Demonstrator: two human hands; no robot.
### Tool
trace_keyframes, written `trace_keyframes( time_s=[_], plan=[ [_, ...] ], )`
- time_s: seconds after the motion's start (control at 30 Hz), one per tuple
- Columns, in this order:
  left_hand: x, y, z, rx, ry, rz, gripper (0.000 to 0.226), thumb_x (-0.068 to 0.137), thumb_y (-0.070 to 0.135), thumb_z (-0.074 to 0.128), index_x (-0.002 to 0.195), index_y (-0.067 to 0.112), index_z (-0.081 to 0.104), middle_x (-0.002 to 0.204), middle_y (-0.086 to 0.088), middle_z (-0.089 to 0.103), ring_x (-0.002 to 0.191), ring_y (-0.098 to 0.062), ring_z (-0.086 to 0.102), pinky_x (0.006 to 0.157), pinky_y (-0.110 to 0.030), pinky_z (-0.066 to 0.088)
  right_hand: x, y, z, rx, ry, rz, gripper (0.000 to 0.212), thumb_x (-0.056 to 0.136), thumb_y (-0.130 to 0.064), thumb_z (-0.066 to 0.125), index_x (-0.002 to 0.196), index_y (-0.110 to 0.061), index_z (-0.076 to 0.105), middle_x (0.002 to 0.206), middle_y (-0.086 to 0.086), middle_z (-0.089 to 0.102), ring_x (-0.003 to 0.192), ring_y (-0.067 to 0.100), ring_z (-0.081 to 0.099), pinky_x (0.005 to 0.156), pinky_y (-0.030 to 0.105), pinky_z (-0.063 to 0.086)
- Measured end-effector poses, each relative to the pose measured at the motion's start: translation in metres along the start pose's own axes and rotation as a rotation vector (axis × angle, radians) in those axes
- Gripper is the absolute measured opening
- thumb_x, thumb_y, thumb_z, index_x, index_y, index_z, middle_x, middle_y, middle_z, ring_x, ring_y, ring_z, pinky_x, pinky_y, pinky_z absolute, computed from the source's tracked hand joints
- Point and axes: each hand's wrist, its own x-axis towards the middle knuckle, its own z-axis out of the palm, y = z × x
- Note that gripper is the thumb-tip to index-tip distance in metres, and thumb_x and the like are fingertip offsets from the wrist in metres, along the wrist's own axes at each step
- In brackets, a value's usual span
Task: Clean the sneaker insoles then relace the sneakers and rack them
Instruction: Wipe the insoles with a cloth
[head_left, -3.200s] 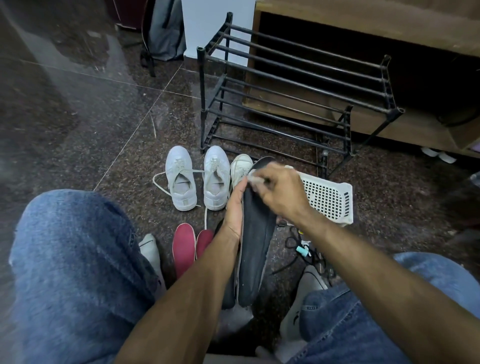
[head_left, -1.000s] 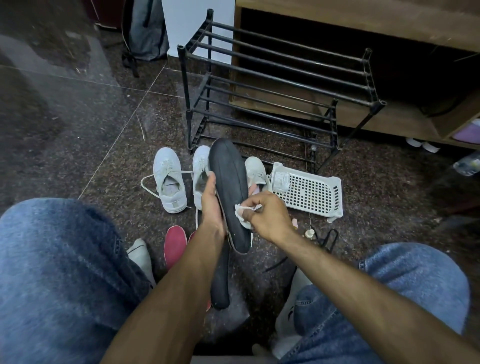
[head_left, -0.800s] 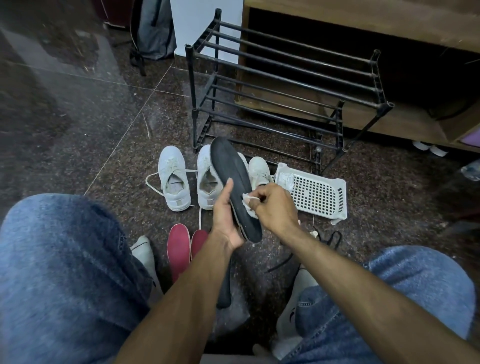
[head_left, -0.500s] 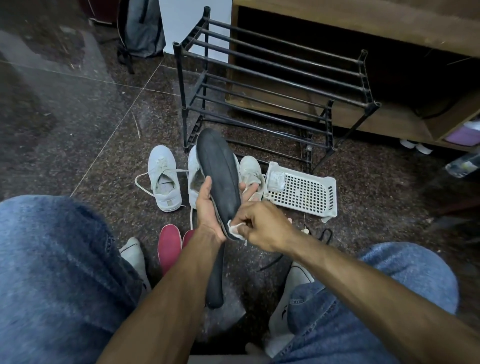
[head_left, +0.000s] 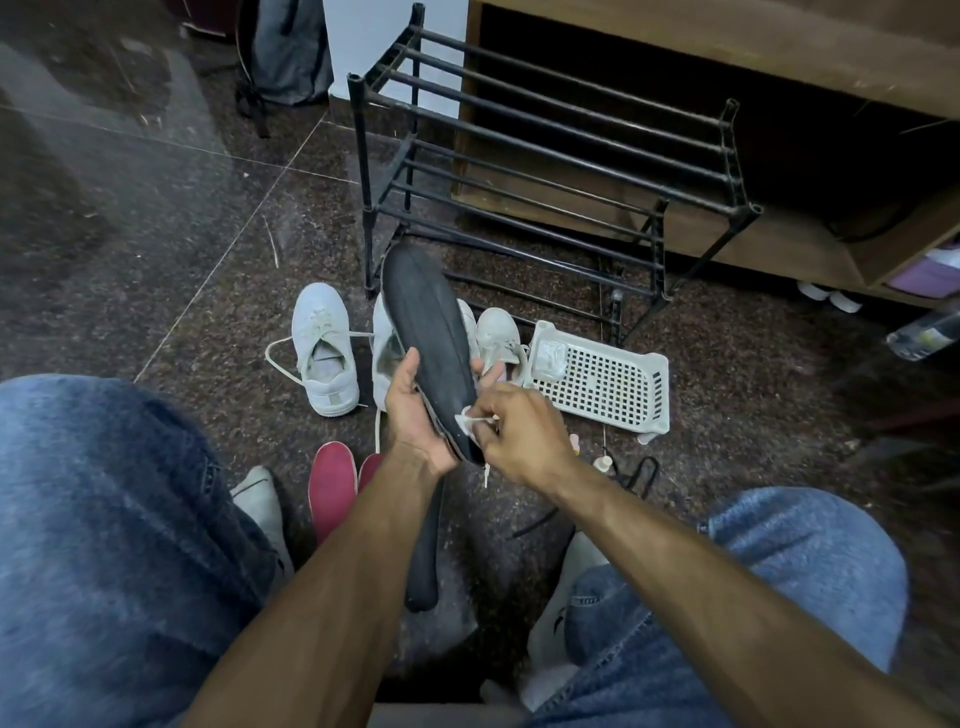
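Observation:
My left hand grips a dark grey insole near its heel and holds it upright over the floor. My right hand pinches a small white wipe against the insole's lower part. A second dark insole lies on the floor under my left forearm. Three white sneakers stand behind, one with a loose lace, the other two partly hidden by the held insole. The black metal shoe rack stands beyond them with bare shelves.
Two red insoles lie between my knees. A white perforated basket sits right of the sneakers, with black laces on the floor near it. A wooden cabinet stands behind the rack, and a grey backpack leans at the back left.
My right hand has moved the wipe from the insole's top end down to its heel end. My left hand still holds the insole upright.

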Motion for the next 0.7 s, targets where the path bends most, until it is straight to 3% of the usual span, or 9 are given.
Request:
trace_keyframes(
  time_s=[0.1,0.23,0.33,0.43,0.5,0.6,0.7],
  plan=[
    [0.001,0.002,-0.003,0.007,-0.017,-0.009,0.066,0.089,0.053,0.044,0.082,-0.005,0.074,0.088,-0.019,0.068,0.121,-0.037,0.056,0.099,-0.051,0.044,0.002,0.001,0.004,0.067,0.058,0.044,0.012,0.083,-0.016,0.066,0.091,-0.02,0.074,0.098,-0.006,0.071,0.083,0.019,0.064,0.073,0.029,0.049],
    [0.003,0.008,-0.013,-0.074,-0.003,-0.008,0.069,0.086,0.056,0.048,0.106,-0.009,0.06,0.103,-0.025,0.068,0.12,-0.038,0.057,0.111,-0.05,0.035,-0.01,-0.002,0.016,0.224,-0.045,0.118,0.005,0.082,-0.018,0.071,0.081,-0.021,0.075,0.075,-0.007,0.072,0.057,0.007,0.058,0.058,0.025,0.047],
    [0.001,0.005,-0.008,-0.08,-0.014,0.012,0.067,0.088,0.056,0.045,0.104,-0.007,0.059,0.093,-0.021,0.07,0.124,-0.038,0.053,0.104,-0.051,0.041,-0.005,0.0,0.011,0.158,0.013,0.096,0.007,0.083,-0.018,0.069,0.084,-0.021,0.075,0.085,-0.006,0.073,0.069,0.013,0.062,0.066,0.028,0.051],
    [-0.002,0.003,-0.001,-0.034,-0.047,-0.023,0.068,0.089,0.058,0.043,0.101,-0.006,0.063,0.099,-0.022,0.067,0.124,-0.037,0.053,0.096,-0.051,0.045,0.007,0.006,0.003,0.014,0.099,0.105,0.01,0.085,-0.02,0.066,0.09,-0.023,0.074,0.1,-0.006,0.071,0.085,0.018,0.064,0.076,0.03,0.051],
    [-0.002,0.003,-0.005,-0.026,-0.043,-0.034,0.07,0.089,0.058,0.043,0.1,-0.007,0.065,0.103,-0.023,0.066,0.118,-0.038,0.057,0.098,-0.053,0.043,0.01,0.009,0.003,0.071,0.086,0.154,0.007,0.083,-0.022,0.067,0.084,-0.024,0.074,0.091,-0.007,0.073,0.079,0.017,0.066,0.073,0.03,0.053],
    [0.001,0.003,-0.018,-0.055,-0.029,-0.039,0.072,0.087,0.058,0.048,0.113,-0.008,0.06,0.12,-0.021,0.06,0.118,-0.04,0.058,0.112,-0.05,0.032,0.006,0.017,0.002,0.111,-0.047,0.192,0.006,0.082,-0.02,0.07,0.078,-0.022,0.074,0.072,-0.014,0.068,0.066,0.011,0.065,0.07,0.029,0.055],
    [0.005,0.007,-0.018,-0.012,-0.016,-0.036,0.073,0.086,0.058,0.048,0.114,-0.009,0.057,0.117,-0.02,0.061,0.122,-0.037,0.056,0.116,-0.043,0.029,0.006,0.026,-0.014,0.066,-0.025,0.218,0.011,0.084,-0.02,0.07,0.075,-0.026,0.072,0.077,-0.013,0.07,0.066,0.011,0.065,0.071,0.032,0.056]
  ],
)
